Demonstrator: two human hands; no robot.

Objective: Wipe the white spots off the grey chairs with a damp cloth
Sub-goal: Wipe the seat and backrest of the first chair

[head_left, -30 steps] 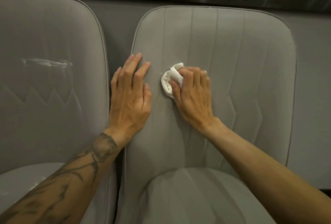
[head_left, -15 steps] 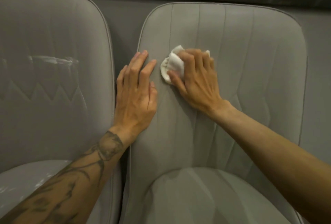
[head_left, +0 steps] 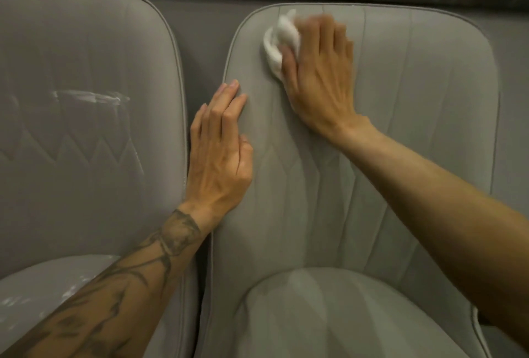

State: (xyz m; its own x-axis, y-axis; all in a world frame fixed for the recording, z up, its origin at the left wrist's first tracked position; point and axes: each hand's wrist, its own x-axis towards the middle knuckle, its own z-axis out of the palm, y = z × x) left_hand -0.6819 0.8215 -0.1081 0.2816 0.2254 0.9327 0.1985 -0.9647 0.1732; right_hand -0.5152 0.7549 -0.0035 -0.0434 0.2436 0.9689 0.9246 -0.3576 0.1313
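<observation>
Mid-wipe, the right hand (head_left: pixel 317 77) grips a bunched cloth (head_left: pixel 282 40) at the right chair (head_left: pixel 415 128) back's upper-left corner, the left hand (head_left: pixel 220 151) lies flat, and the spotted left chair (head_left: pixel 86 163) is likely next.

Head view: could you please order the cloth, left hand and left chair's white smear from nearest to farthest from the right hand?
1. The cloth, gripped by the right hand.
2. The left hand, lower left, on the same chair.
3. The white smear, far left.
</observation>
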